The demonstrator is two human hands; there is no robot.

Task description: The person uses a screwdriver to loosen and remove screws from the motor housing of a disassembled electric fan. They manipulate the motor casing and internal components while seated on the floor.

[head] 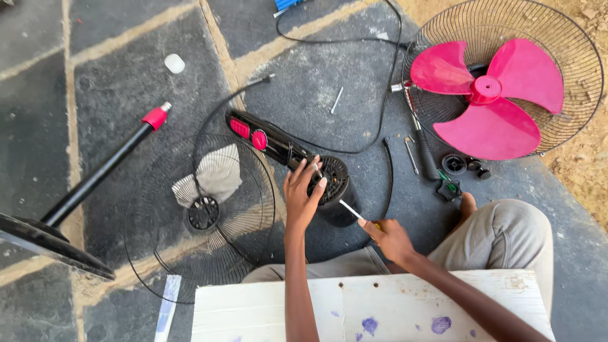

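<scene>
Fan motor housing [330, 187], black, lies on the stone floor [126, 95] with pink blade [491, 95] and grilles already off, left hand [303, 193] clasped over it while right hand [391, 237] grips what seems a screwdriver [349, 209], screws apparently remaining.
</scene>
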